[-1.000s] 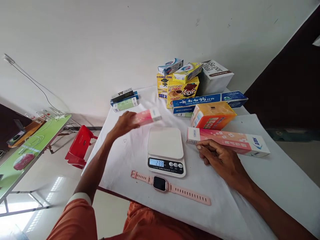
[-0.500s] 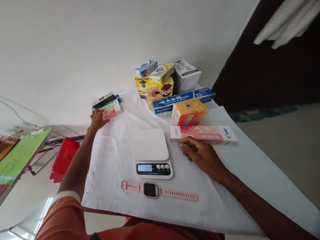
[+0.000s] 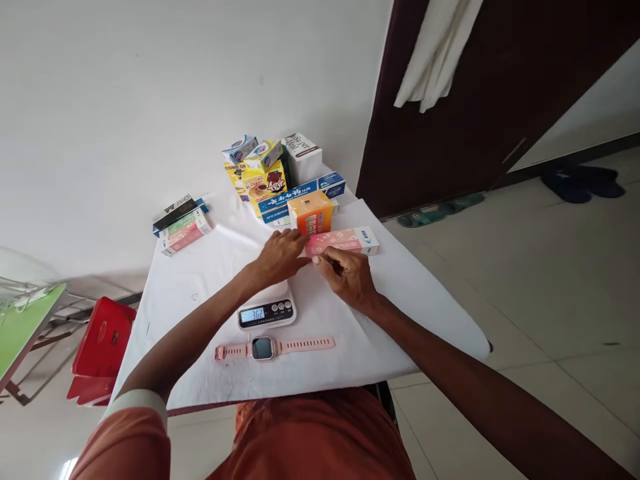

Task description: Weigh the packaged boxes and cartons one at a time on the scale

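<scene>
My left hand (image 3: 283,257) reaches across the white kitchen scale (image 3: 267,313), its fingers and thumb closed around the left end of a long pink toothpaste box (image 3: 345,241). Beside it, my right hand (image 3: 349,277) is curled, thumb against the fingers, close to the front edge of that box; nothing shows in its grasp. The box lies flat on the white-covered table. Part of the scale's platform is hidden under my left arm; its display reads 362. A pink-strapped smartwatch (image 3: 263,348) lies stretched out in front of the scale.
Behind the toothpaste box stand an orange packet (image 3: 311,212), a blue toothpaste box (image 3: 300,195), yellow cartons (image 3: 265,183) and a white carton (image 3: 304,157). Pink-green (image 3: 186,231) and black boxes (image 3: 174,212) lie far left. A red chair (image 3: 103,343) stands beyond the left edge.
My left hand has left the boxes at far left and moved right to the pink toothpaste box. My right hand stays near it. The display went from 359 to 362. The view has shifted right.
</scene>
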`<state>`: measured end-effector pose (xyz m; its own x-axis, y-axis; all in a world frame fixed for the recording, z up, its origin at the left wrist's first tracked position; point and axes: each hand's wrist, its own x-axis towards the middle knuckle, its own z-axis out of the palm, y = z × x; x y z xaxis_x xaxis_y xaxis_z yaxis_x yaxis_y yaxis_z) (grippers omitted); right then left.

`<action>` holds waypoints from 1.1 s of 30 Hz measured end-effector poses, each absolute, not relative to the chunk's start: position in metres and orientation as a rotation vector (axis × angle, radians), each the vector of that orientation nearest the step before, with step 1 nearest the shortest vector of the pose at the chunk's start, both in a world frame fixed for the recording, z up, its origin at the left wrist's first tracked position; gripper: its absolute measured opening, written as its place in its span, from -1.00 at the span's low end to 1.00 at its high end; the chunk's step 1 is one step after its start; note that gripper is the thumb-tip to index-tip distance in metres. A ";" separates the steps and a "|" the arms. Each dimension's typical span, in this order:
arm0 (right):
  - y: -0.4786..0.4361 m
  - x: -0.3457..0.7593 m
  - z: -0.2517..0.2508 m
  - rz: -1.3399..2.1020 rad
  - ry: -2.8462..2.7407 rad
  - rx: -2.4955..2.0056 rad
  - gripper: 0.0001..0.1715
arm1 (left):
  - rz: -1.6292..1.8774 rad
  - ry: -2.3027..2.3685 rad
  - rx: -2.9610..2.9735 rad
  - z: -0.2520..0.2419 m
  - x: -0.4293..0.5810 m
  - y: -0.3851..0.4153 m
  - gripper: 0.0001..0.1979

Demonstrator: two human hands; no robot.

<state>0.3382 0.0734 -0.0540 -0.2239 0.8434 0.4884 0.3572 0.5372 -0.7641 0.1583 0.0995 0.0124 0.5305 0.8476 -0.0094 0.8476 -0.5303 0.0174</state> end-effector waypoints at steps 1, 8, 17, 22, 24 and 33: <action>0.071 0.340 -0.052 0.570 -1.826 -0.984 -0.52 | -0.058 1.526 2.741 0.009 0.170 0.101 -0.74; 0.067 0.336 -0.068 0.322 -2.208 -0.595 -0.72 | -0.215 1.586 2.808 0.005 0.200 0.118 -0.61; 0.075 0.343 -0.084 0.289 -2.458 -0.781 -0.81 | -0.121 1.555 2.651 0.011 0.215 0.118 -0.57; 0.074 0.341 -0.085 0.357 -2.468 -0.877 -0.77 | 0.079 1.496 2.663 0.047 0.191 0.094 -0.53; 0.074 0.340 -0.084 0.393 -2.457 -0.911 -0.75 | 0.188 1.478 2.680 0.065 0.165 0.077 -0.52; 0.074 0.336 -0.085 0.352 -2.371 -1.015 -0.75 | 0.189 1.736 2.438 0.048 0.048 0.011 -0.59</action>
